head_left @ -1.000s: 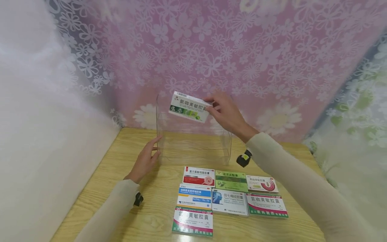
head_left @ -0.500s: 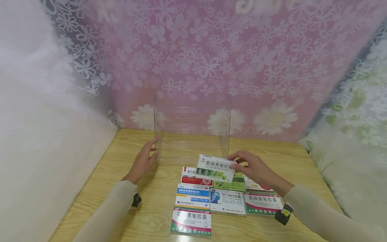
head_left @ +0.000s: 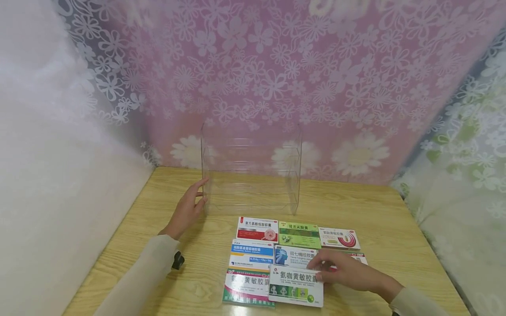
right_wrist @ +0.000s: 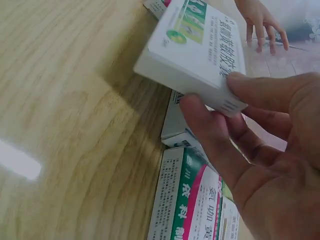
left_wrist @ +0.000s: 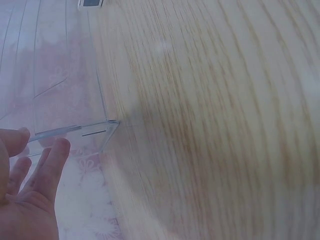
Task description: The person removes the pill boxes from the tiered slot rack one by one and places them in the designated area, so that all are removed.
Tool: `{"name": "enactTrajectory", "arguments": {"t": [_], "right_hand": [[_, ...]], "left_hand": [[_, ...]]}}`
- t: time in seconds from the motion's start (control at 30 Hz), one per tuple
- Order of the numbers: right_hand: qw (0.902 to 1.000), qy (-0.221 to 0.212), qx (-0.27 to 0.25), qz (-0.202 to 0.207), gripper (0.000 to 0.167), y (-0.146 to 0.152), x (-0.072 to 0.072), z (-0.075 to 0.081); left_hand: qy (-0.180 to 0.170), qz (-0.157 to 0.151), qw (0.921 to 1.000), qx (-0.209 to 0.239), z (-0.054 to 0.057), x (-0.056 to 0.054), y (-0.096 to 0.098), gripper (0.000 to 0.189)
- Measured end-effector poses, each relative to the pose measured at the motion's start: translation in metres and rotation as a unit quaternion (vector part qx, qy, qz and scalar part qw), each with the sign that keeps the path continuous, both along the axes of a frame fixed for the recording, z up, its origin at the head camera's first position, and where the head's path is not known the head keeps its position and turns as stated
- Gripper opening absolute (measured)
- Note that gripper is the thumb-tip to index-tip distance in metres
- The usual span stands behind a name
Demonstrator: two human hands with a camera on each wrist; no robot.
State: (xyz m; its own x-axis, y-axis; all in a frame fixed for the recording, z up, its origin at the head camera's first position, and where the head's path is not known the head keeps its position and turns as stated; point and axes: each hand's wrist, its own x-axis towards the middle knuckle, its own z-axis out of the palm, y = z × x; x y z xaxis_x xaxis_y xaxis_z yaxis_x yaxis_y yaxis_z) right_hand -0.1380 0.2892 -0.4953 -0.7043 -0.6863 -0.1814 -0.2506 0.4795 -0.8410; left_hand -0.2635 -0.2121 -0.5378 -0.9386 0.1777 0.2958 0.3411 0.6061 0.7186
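My right hand (head_left: 348,270) pinches one end of a white medicine box (head_left: 296,287) with a green picture strip, between thumb and fingers. In the right wrist view this box (right_wrist: 200,45) is tilted over the table. In the head view it overlaps the right end of a pink-and-green box (head_left: 247,287) and the lower part of a white box (head_left: 292,254) with a blue head picture. My left hand (head_left: 186,213) touches the left side of a clear tiered rack (head_left: 251,206). Its fingers are nearly straight against the side panel (left_wrist: 92,132).
Boxes lie in rows before the rack: red-and-white (head_left: 257,229), green (head_left: 299,235), white with pink rings (head_left: 339,238) and blue-and-white (head_left: 252,254). Another pink-and-green box (right_wrist: 187,195) is partly hidden by my right hand in the head view. Patterned cloth (head_left: 253,79) hangs behind the table.
My right hand has brought the white-and-green box from in front of the rack's upper tiers down toward me, to the near row of boxes. The left hand stays at the rack's side.
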Motion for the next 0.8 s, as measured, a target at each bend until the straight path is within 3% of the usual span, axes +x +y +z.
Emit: {"name": "enactTrajectory", "arguments": {"t": [0.23, 0.43, 0.63, 0.8], "right_hand": [[0.9967, -0.071, -0.029, 0.028, 0.021, 0.014, 0.004, -0.005], [0.9987, -0.037, -0.028, 0.019, 0.018, 0.013, 0.008, -0.013], [0.9995, 0.032, 0.003, 0.007, 0.02, 0.008, 0.01, -0.012], [0.9988, 0.04, 0.027, -0.005, 0.017, 0.005, 0.01, -0.011]], "left_hand": [[-0.003, -0.005, 1.0, 0.005, 0.003, 0.003, 0.002, 0.069], [-0.005, -0.004, 1.0, 0.002, 0.002, 0.005, 0.002, 0.07], [-0.005, -0.002, 1.0, 0.003, 0.001, 0.005, 0.001, 0.07], [-0.005, -0.003, 1.0, 0.001, 0.003, 0.006, 0.001, 0.07]]}}
